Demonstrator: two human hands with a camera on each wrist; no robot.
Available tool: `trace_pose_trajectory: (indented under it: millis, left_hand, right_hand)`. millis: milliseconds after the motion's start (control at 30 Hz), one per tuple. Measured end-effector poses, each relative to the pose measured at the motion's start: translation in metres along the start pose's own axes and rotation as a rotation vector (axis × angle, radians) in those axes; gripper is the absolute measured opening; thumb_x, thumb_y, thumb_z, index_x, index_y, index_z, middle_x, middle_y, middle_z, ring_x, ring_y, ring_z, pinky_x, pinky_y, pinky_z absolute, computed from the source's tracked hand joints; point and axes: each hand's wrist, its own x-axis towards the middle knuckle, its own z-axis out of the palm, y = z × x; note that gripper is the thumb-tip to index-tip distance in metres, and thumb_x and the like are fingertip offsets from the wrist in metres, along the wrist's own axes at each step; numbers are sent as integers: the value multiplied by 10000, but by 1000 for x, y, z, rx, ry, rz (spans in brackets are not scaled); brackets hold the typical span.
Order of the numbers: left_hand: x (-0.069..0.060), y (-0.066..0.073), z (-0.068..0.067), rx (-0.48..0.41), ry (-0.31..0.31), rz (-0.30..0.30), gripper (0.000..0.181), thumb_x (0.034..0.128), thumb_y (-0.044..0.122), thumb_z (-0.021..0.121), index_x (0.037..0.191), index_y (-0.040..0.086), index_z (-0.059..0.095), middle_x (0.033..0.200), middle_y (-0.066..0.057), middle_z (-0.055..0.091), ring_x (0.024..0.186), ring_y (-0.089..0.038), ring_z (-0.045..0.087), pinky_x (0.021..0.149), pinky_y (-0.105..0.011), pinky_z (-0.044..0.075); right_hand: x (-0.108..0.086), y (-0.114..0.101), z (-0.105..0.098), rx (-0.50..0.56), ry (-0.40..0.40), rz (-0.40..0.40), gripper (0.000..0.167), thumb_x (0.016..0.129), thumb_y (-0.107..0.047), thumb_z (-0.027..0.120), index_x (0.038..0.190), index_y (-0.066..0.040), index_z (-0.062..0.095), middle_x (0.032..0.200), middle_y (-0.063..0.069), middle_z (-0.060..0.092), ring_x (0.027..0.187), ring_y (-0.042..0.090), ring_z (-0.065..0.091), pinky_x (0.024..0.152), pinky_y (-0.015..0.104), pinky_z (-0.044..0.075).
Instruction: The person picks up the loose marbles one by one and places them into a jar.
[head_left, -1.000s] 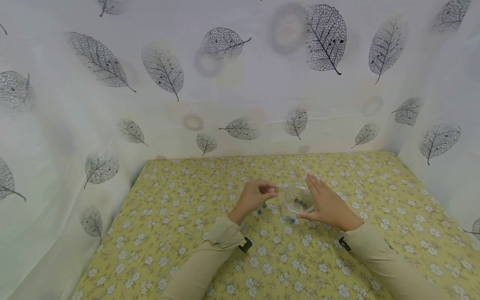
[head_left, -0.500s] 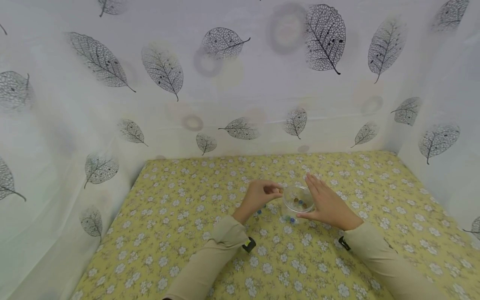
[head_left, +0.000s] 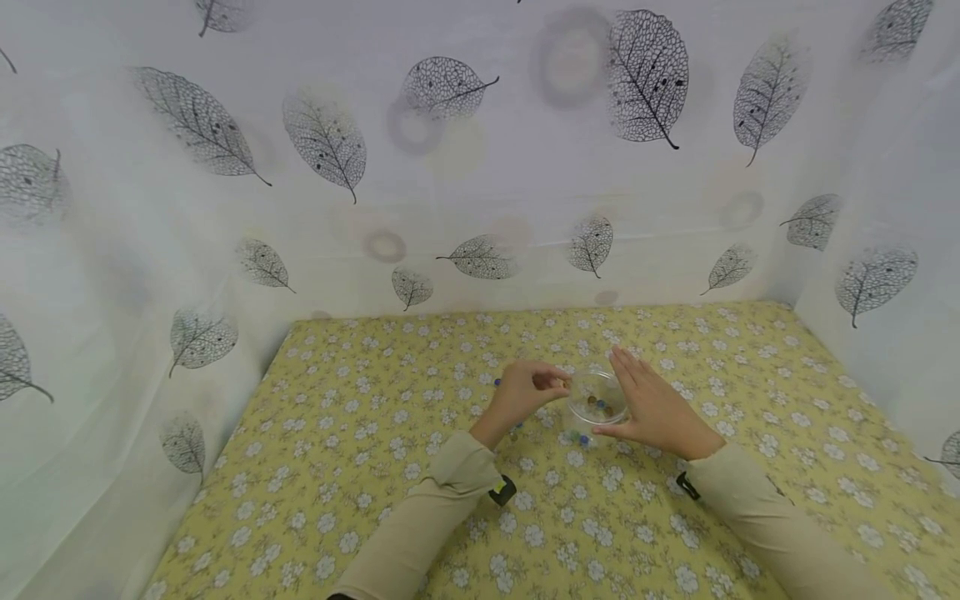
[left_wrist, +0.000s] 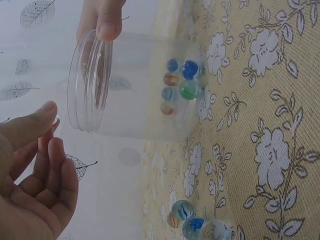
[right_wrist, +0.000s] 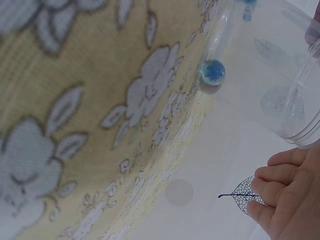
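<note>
A clear plastic jar (left_wrist: 135,90) without a lid stands upright on the flowered cloth, several glass marbles (left_wrist: 189,90) at its bottom. My right hand (head_left: 660,412) holds it near the rim, thumb on the near side and fingers on the far side. Left of the opening, my left hand (head_left: 525,390) pinches a marble (left_wrist: 56,119) between thumb and forefinger; most of it is hidden, and only a pale glassy bit shows. The other left fingers curl loosely. In the right wrist view a blue marble (right_wrist: 213,73) shows through the jar wall.
Several loose marbles (left_wrist: 182,210) lie on the cloth left of the jar, partly behind the left hand in the head view. A blue one (head_left: 497,382) sits farther left. A leaf-printed white curtain (head_left: 510,167) surrounds the yellow flowered table (head_left: 360,467).
My left hand has moved right, up to the jar's rim, with its fingertips still pinched. The blue marble behind it has come into sight. My right hand and the jar stay put.
</note>
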Motion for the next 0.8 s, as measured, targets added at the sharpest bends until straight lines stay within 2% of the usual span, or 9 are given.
trace_pose_trajectory:
  millis: [267,600,800]
  left_hand:
    - [0,1,2,-1,-7,24,196,819,149,724,1004,87,736,784,-46,695,624,-21,572,607,-150,488]
    - [0,1,5,12,-7,4,185,820,161,724,997,109,739,769,-29,692,622,-15,569,600,-153,482]
    - [0,2,5,8,-14,29,192,820,141,722,1006,93,737,772,-49,695,618,-14,563,597,-146,477]
  right_hand:
    - [1,1,1,-14,-2,-3,1142,749,-673,627,1481,56,141,1543,256,154,1406,429,205,1131,554,198]
    - [0,0,0,-1,-14,3,1143,747,-653,646,1482,57,132,1545,257,141,1414,425,184,1136,551,183]
    - [0,1,2,-10,-7,-1,1144,744,-656,645,1478,63,143,1544,259,148,1414,422,189,1135,551,187]
